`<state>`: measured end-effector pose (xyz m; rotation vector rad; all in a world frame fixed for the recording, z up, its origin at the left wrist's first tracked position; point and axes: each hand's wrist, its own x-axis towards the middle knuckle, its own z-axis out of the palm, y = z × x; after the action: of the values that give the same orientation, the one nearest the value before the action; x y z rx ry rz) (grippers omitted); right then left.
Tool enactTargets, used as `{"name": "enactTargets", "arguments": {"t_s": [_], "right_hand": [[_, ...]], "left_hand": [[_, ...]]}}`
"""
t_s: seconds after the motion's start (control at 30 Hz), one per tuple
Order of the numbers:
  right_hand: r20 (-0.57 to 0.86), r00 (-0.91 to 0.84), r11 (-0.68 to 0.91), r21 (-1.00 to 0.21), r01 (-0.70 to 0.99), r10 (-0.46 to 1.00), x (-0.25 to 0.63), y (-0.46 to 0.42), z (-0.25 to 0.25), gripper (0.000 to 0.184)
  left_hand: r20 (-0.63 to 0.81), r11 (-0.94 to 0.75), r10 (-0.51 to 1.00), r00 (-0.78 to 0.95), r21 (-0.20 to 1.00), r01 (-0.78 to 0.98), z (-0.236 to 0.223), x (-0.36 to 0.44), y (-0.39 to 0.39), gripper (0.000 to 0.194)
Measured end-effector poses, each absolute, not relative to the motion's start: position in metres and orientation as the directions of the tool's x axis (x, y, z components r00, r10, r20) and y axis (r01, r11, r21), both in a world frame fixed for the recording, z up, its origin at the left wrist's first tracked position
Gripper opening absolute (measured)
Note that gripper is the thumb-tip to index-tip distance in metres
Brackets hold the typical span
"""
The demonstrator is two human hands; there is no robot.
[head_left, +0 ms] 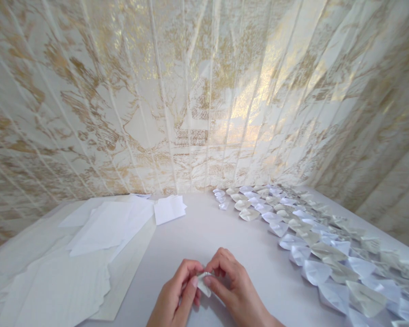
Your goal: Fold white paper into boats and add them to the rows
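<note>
A small folded piece of paper [204, 287], whitish with a pointed lower end, is held between both hands low in the middle of the view. My left hand [179, 290] pinches its left side with thumb and fingers. From the other side, my right hand [233, 288] grips the upper right part, thumb in front and fingers curled behind. The hands cover parts of the paper, so its full shape is hidden. Beneath them lies the pale tabletop [197, 240].
Loose paper sheets [64, 281] and whiter sheets [102, 227] are piled on the left. A small stack of white paper squares [169, 210] sits near the back. Rows of folded paper pieces [316, 272] cover the right side. A gold-patterned curtain [197, 100] hangs behind the table.
</note>
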<state>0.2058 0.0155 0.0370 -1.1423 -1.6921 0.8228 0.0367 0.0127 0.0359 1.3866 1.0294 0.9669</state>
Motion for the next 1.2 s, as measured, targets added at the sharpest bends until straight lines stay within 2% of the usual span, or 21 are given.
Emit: {"name": "enactTargets", "arguments": {"t_s": [0.13, 0.4, 0.7, 1.0, 1.2], "right_hand": [[0.236, -0.155, 0.275, -0.906, 0.322, 0.959, 0.205, 0.014, 0.035, 0.031], [0.102, -0.126, 0.119, -0.984, 0.133, 0.987, 0.201, 0.013, 0.035, 0.044], [0.145, -0.146, 0.157, -0.985, 0.072, 0.979, 0.201, 0.013, 0.023, 0.045], [0.161, -0.117, 0.176, -0.975, 0.132, 0.98, 0.202, 0.013, 0.026, 0.047], [0.15, -0.101, 0.162, -0.979, 0.126, 0.984, 0.204, 0.012, 0.032, 0.044]], "left_hand": [[-0.001, -0.037, 0.952, 0.305, 0.992, 0.118, 0.039, 0.036, 0.013, 0.045], [0.072, -0.115, 0.954, 0.292, 0.984, 0.133, 0.03, 0.031, 0.016, 0.041], [0.193, -0.21, 0.944, 0.267, 0.977, 0.035, 0.032, 0.031, 0.017, 0.032], [0.105, -0.108, 0.972, 0.211, 0.994, 0.001, 0.034, 0.03, 0.02, 0.038], [0.055, -0.058, 0.967, 0.249, 0.998, 0.004, 0.03, 0.025, 0.025, 0.038]]}}
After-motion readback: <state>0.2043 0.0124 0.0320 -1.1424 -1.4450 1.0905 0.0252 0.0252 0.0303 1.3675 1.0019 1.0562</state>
